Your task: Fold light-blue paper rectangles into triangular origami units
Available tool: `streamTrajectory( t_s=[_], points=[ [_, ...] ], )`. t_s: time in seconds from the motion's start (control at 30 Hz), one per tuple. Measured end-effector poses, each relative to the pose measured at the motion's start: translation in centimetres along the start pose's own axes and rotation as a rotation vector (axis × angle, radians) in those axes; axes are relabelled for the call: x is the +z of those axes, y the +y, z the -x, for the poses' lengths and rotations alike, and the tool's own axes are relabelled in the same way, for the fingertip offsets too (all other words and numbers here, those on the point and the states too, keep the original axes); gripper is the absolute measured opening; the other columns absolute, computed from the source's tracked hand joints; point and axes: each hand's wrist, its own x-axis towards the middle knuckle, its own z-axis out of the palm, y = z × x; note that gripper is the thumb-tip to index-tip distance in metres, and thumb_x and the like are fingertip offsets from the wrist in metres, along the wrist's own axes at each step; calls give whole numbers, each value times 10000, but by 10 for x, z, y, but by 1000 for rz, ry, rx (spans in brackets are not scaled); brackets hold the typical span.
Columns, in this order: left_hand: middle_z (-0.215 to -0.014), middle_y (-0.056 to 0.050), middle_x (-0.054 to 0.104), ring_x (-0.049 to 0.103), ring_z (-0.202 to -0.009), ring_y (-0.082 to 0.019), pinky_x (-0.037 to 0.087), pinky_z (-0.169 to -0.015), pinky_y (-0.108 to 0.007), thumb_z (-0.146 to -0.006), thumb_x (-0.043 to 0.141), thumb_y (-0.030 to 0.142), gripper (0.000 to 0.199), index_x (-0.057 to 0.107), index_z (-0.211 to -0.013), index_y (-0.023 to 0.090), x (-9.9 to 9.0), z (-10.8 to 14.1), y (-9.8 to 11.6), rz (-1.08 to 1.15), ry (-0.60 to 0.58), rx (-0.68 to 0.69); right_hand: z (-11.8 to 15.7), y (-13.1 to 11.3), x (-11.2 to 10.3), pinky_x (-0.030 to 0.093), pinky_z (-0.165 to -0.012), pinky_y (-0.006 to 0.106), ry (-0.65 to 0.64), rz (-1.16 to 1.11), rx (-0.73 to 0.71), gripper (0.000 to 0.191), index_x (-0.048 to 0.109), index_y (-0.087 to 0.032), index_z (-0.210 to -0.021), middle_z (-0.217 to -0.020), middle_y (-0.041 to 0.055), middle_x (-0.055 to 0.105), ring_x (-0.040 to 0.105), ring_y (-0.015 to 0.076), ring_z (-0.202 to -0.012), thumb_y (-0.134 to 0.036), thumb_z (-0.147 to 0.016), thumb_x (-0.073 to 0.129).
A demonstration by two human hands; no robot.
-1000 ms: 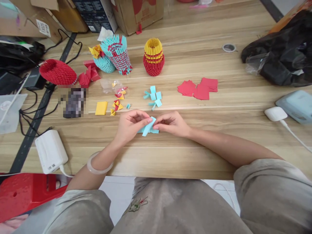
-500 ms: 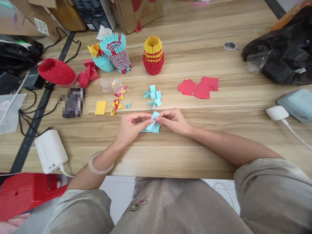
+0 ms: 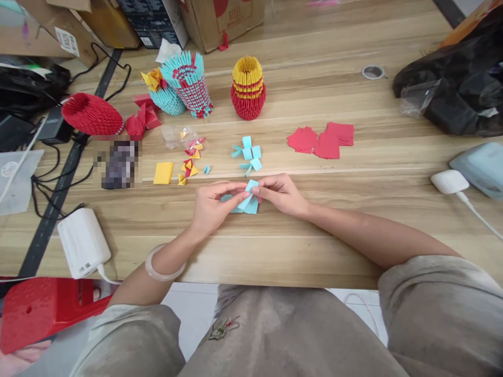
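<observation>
Light-blue paper (image 3: 248, 199) sits pinched between both hands just above the wooden table (image 3: 298, 246), near its front edge. The left hand (image 3: 214, 204) and right hand (image 3: 281, 193) clamp their fingertips on it. Since 0.5 s ago, the folded flap has barely shifted; the hands hold the same spot, below the small blue pieces (image 3: 247, 155).

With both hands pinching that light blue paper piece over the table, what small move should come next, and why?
Probably press the raised flap flat and crease it. The left hand and right hand both pinch the light blue paper, which stands partly folded, one flap tilted up between the fingers. The finished blue folded pieces lying beyond it look flat and sharply creased.
</observation>
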Motion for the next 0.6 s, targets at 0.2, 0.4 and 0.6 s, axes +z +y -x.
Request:
streamTrajectory(
  t_s=[0.2,0.4,0.6],
  points=[
    [-797,-36,743,671,-713,-142,552,-635,-230,-706,770,271,177,768,-871,208,0,-1,2,-28,-8,46,1,-3,0,415,-556,231,17,27,-1,444,612,-142,-592,-531,-11,534,484,88,-539,-520,-821,574],
    [-794,-34,739,659,-693,-137,538,-618,-236,-711,767,270,166,771,-870,224,0,-1,2,-48,-11,65,0,-3,0,419,-555,235,22,22,-5,442,611,-148,-577,-507,-21,514,461,84,-513,-515,-821,570],
    [-811,-36,737,658,-702,-130,541,-624,-224,-719,761,258,168,771,-885,231,-1,-1,1,-46,-14,99,1,-3,0,432,-550,228,22,37,-23,430,634,-145,-619,-555,-3,570,504,91,-540,-516,-828,574]
  ],
)
